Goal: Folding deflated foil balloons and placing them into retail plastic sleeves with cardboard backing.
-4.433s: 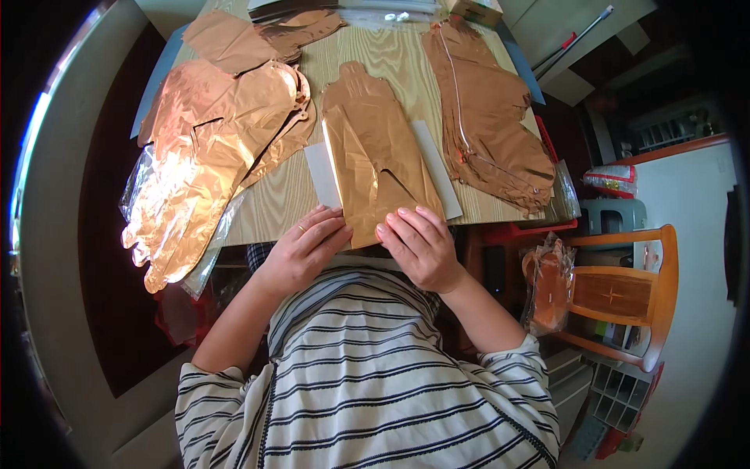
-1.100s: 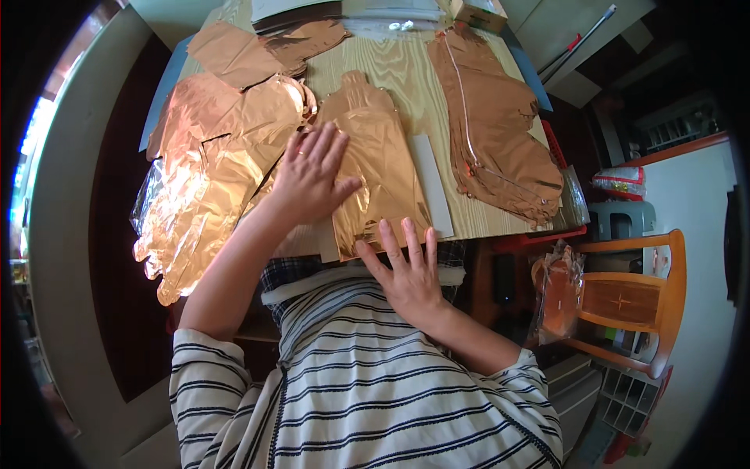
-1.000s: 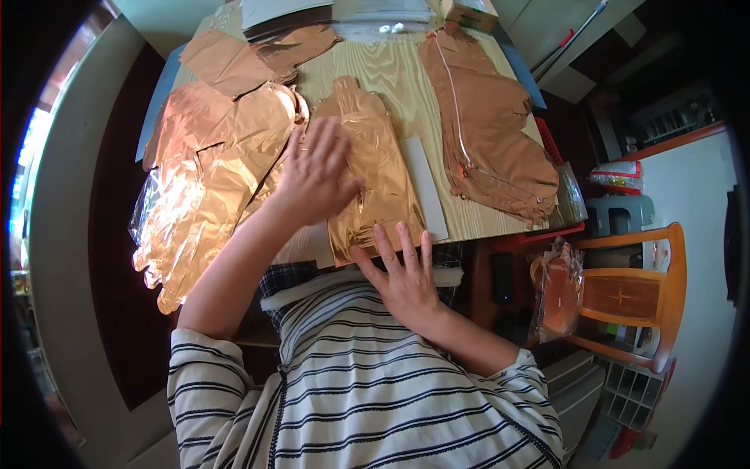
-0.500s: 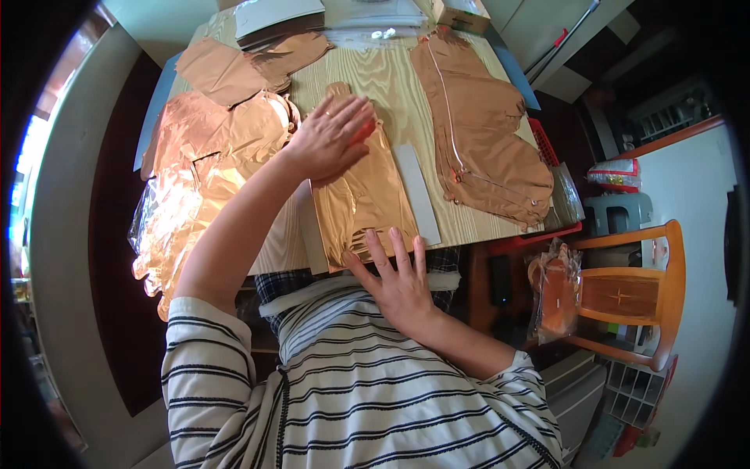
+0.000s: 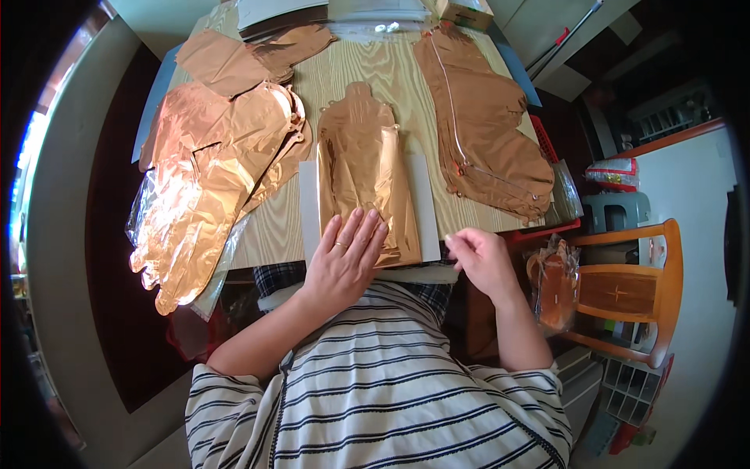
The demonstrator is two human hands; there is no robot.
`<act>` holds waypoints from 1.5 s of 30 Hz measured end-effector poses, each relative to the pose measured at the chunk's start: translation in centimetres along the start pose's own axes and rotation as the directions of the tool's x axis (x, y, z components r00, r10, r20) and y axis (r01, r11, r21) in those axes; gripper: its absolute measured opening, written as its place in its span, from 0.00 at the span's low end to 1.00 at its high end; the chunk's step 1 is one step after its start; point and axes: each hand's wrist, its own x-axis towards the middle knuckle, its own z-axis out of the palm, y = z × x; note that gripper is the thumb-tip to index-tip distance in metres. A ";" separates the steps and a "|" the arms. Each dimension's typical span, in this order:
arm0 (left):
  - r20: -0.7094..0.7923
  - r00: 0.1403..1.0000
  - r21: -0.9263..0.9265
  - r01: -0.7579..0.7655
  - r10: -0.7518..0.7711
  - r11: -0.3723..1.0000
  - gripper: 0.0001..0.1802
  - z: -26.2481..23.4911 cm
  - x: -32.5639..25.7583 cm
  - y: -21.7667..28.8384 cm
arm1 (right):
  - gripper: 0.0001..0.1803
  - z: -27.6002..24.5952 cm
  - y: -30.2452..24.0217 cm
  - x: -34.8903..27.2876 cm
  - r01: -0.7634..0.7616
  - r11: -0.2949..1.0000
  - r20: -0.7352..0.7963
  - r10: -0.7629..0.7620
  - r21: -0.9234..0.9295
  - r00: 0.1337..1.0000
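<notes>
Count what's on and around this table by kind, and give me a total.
Rose-gold foil balloon pieces or piles on the wooden table: 4
- under the left hand
- shiny heap
- far left
- right
Wooden chair: 1
Total: 5

Rose-gold foil balloon [image 5: 363, 176], deflated, flat, lengthwise on wooden table w/ narrow end pointing away from person. Right half folded over, shiny creased surface. Lies on white sheet [image 5: 309, 203], near table's front edge, betw. heap of crumpled foil at left & long flat foil piece at right.
</notes>
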 end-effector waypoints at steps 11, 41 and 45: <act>-0.001 0.994 0.013 -0.112 0.112 0.994 0.31 -1.1 -1.2 -1.3 | 0.09 0.8 -2.0 3.1 -0.049 0.930 0.040 0.037 0.365 0.999; -0.012 0.998 -0.318 0.061 -0.068 0.946 0.38 -2.5 0.0 -0.1 | 0.18 3.6 -2.4 0.3 -0.237 0.810 0.304 0.077 0.536 0.950; -0.018 1.000 -0.465 0.014 -0.025 0.885 0.38 -2.7 -0.3 -1.2 | 0.19 5.9 -2.1 -0.5 -0.127 0.741 0.145 0.040 0.660 0.989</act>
